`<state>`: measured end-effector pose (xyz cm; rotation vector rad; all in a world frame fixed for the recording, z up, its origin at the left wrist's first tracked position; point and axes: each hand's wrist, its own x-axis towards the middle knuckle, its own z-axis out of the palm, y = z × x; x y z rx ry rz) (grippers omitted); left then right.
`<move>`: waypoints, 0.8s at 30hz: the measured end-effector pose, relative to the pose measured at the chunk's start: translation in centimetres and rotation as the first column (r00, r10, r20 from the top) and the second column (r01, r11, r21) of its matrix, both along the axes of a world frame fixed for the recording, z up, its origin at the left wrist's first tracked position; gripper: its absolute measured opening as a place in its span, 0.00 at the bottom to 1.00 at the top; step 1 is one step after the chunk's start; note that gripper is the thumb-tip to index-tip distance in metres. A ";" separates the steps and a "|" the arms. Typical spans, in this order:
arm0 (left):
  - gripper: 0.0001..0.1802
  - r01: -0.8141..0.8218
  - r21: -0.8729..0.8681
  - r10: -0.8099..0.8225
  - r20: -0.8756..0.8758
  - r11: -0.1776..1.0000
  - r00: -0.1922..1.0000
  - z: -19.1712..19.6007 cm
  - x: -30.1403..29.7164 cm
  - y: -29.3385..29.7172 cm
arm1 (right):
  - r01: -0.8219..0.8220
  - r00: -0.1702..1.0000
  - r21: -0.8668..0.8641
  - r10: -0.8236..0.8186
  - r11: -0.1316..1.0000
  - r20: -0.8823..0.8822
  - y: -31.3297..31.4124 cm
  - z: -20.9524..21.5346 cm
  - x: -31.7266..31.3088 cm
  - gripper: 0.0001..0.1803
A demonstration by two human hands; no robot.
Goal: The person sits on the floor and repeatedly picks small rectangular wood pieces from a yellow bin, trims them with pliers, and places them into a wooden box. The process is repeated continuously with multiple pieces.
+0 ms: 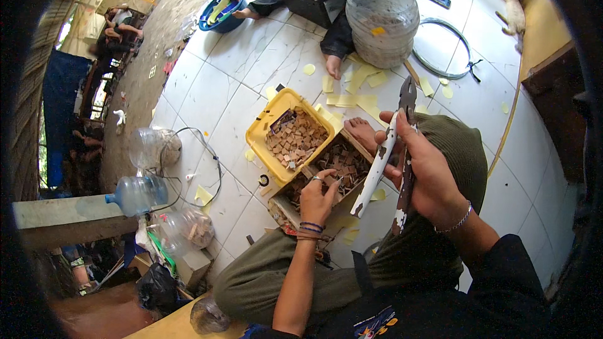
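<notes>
Left hand [319, 198]: mine, reaching into the cardboard box [284, 208] on the floor between my knees. Fingers [316, 180] bunched together over the small brown wooden pieces [342, 164] inside; whether a piece is pinched between them I cannot tell. Ring on one finger, corded bracelets at the wrist.

Right hand [424, 172]: mine, raised over my right knee. Fingers clamped around large scissors [404, 150] with worn, paint-flecked handles, blades pointing away from me. A long white strip [375, 172], chipped and stained, lies slantwise in the same grip, its lower end hanging just above the box. Metal bracelet at the wrist.

Yellow plastic tray [270, 122]: touching the box on its far side, filled with similar brown square pieces.

Floor [220, 81]: pale tiles, scattered with yellow offcuts [355, 81] beyond my bare foot [363, 133].

Further items: stack of clear plastic tubs [382, 22] near another person's foot [333, 64]; blue basin [221, 11] far left; clear water bottle [137, 193] and plastic jars to my left; coiled hoop of wire [440, 47] far right.
</notes>
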<state>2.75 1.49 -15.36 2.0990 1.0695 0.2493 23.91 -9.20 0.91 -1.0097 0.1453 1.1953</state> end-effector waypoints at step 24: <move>0.15 0.009 0.188 0.086 -0.491 0.982 0.867 -16.9 -6.2 20.3 | -0.036 0.993 -0.093 0.025 0.995 -0.119 0.6 0.6 -0.1 0.24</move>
